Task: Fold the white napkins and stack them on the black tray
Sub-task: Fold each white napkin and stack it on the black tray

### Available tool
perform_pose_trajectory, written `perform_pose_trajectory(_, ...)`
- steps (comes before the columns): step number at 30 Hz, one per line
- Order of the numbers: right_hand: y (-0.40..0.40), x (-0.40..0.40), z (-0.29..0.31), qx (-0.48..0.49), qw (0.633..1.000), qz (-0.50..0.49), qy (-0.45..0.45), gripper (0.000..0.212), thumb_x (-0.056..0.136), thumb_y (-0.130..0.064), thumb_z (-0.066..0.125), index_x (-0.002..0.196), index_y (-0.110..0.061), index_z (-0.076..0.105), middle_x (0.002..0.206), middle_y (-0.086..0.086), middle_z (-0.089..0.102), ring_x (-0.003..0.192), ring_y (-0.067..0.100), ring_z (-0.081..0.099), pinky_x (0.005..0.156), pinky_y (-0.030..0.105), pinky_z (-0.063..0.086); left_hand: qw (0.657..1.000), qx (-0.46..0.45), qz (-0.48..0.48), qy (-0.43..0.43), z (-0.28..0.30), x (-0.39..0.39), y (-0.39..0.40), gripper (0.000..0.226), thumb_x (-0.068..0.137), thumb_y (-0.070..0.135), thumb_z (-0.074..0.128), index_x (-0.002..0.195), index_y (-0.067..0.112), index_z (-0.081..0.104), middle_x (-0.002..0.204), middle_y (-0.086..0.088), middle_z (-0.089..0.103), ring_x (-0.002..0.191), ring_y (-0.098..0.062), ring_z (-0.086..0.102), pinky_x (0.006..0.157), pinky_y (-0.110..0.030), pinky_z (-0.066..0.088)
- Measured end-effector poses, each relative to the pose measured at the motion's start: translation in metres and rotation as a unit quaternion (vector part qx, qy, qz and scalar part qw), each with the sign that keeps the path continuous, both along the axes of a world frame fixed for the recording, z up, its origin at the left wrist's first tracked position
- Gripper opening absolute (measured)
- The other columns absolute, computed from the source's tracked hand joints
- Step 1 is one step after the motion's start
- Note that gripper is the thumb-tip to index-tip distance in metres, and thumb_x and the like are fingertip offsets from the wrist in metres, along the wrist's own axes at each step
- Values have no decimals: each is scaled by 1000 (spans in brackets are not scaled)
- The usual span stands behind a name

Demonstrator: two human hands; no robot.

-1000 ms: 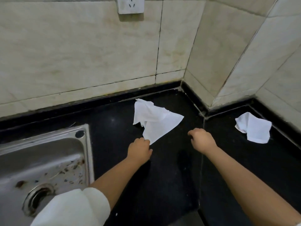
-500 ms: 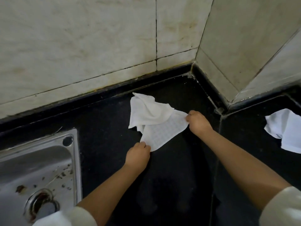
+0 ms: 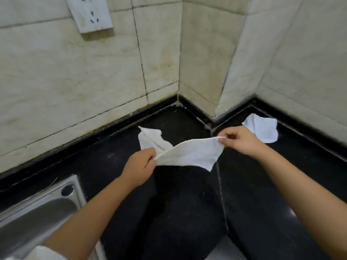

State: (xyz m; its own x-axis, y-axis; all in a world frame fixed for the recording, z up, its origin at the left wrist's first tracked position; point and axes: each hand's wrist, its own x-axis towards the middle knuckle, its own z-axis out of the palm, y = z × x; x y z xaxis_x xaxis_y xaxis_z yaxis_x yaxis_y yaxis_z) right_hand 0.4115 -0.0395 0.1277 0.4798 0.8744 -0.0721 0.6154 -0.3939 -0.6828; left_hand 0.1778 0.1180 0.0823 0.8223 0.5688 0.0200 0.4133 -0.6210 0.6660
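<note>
The napkin [image 3: 189, 153] that lay crumpled on the black countertop [image 3: 187, 212] half a second ago is now lifted and stretched between my hands. My left hand [image 3: 139, 167] pinches its near corner, my right hand [image 3: 239, 140] pinches the far one. A second napkin [image 3: 263, 129] lies beside the wall; the steel sink [image 3: 37, 209] sits far left

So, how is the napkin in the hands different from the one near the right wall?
The held napkin is pinched by the left hand and right hand and stretched between them; the far napkin lies untouched on the black counter. The held one is partly spread, the far one crumpled. Both are white.
</note>
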Motion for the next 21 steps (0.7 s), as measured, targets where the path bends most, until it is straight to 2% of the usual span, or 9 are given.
perform_pose_trajectory(3, -51, -10, 21, 31, 993, -110, -32, 13, 88, -6, 56, 80, -10, 65, 71, 1, 57, 59, -3, 53, 60, 9, 37, 999, 20, -38, 9, 25, 21, -31, 29, 84, 19, 41, 59, 24, 28, 59, 6, 34, 56, -14, 34, 51, -23, 23)
perform_pose_trajectory(5, -91, -11, 30, 7, 983, -164, -78, 15, 88, -7, 56, 88, -2, 70, 79, 6, 58, 72, 5, 57, 68, 20, 40, 994, 56, -90, 41, 37, 43, -57, 32, 87, 10, 45, 62, 22, 30, 65, 5, 37, 68, -20, 41, 59, -27, 29)
perform_pose_trajectory(7, -135, -11, 35, -38, 970, -209, -116, 19, 89, -8, 55, 94, 2, 70, 88, 16, 59, 88, 29, 58, 76, 32, 40, 980, 102, -149, 82, 46, 67, -88, 18, 88, 12, 44, 73, 15, 37, 77, 0, 46, 79, -27, 48, 66, -31, 32)
perform_pose_trajectory(9, -181, -10, 36, -79, 953, -254, -144, 22, 90, -9, 52, 97, 2, 70, 94, 23, 62, 93, 35, 57, 77, 34, 41, 970, 127, -186, 92, 52, 89, -119, 4, 90, 11, 42, 87, 11, 45, 92, -11, 54, 89, -32, 53, 68, -33, 34)
perform_pose_trajectory(12, -246, -7, 38, -108, 924, -320, -181, 23, 88, -4, 49, 91, 7, 69, 74, 24, 54, 76, 35, 53, 64, 33, 36, 946, 157, -277, 68, 52, 126, -162, 20, 93, 11, 41, 109, 6, 51, 111, -13, 57, 101, -32, 55, 81, -39, 43)
perform_pose_trajectory(14, -285, -2, 40, -99, 901, -368, -207, 22, 87, -2, 50, 93, 6, 70, 78, 24, 54, 81, 36, 54, 68, 33, 37, 920, 192, -339, 48, 51, 150, -193, 25, 96, 15, 42, 118, 7, 52, 117, -12, 56, 108, -30, 54, 88, -39, 43)
perform_pose_trajectory(17, -341, 4, 40, -70, 864, -440, -234, 22, 87, 0, 51, 98, 2, 70, 96, 29, 61, 96, 38, 56, 79, 33, 41, 910, 194, -365, -5, 56, 181, -240, 29, 97, 19, 42, 123, 9, 50, 118, -10, 58, 108, -28, 56, 84, -34, 42)
perform_pose_trajectory(19, -376, 5, 37, -55, 848, -467, -246, 20, 86, 1, 53, 97, 3, 70, 95, 28, 62, 95, 38, 57, 79, 33, 41, 903, 206, -376, -28, 56, 197, -269, 25, 98, 21, 39, 114, 8, 53, 109, -10, 61, 102, -28, 58, 80, -36, 43)
perform_pose_trajectory(21, -408, 0, 28, -64, 852, -461, -240, 18, 84, 2, 55, 94, 4, 70, 91, 25, 63, 91, 35, 58, 75, 28, 38, 884, 244, -398, -11, 51, 210, -292, 24, 99, 21, 37, 107, 8, 56, 104, -9, 61, 99, -27, 58, 79, -38, 45)
